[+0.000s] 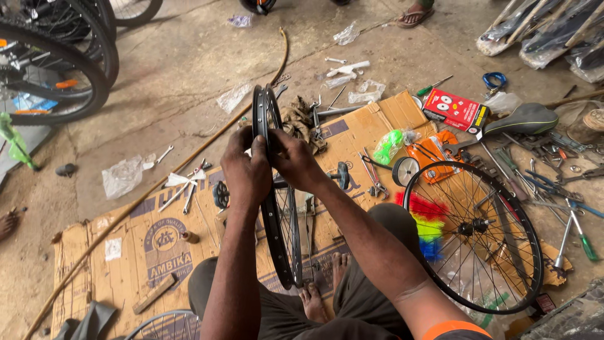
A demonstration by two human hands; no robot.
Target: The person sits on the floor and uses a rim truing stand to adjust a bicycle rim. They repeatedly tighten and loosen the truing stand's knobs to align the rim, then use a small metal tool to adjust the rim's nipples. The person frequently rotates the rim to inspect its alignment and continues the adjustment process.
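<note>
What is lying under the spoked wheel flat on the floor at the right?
Under the flat wheel: cardboard, a rainbow-coloured brush and orange packaging. What the right forearm covers is hidden.

The person has bare arms, bare feet, dark shorts and an orange sleeve edge.

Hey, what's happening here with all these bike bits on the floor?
A person sits on the floor holding a bare bicycle wheel rim upright between their knees. The left hand and right hand both grip its top edge. A second spoked wheel lies flat to the right on flattened cardboard, beside a bicycle saddle, a red box and scattered hand tools.
</note>
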